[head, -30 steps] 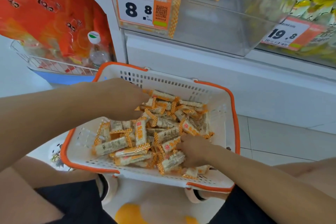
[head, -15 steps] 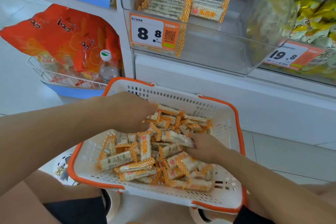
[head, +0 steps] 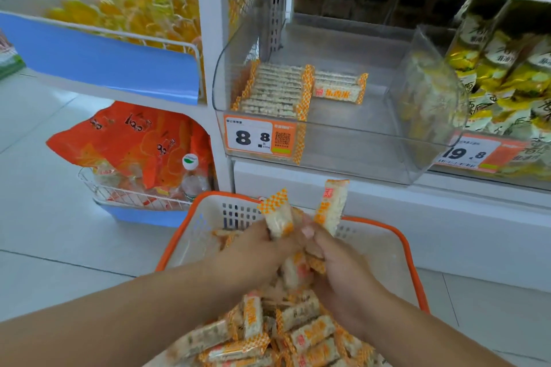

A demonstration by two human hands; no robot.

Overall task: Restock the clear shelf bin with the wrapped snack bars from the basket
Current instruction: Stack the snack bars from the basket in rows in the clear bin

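Both hands risen from basket (head: 408,244), gripping snack bars (head: 329,208).

Shelf bin (head: 343,140): clear hard plastic, glossy, smooth, glare on front wall. Snack bars (head: 277,92) at its left edge: thin glossy film wrappers, crimped orange-check ends, rough grainy bar showing through. Basket (head: 384,244): matt white moulded plastic, slotted walls, smooth orange rim. Price tag (head: 259,137): printed paper or card, flat matt. Shelf upright (head: 210,39): white painted metal, smooth. Wire rack (head: 131,197) at lower left: white coated wire. Orange bags (head: 131,140): shiny plastic film, creased. Floor (head: 44,217): glossy pale tile.
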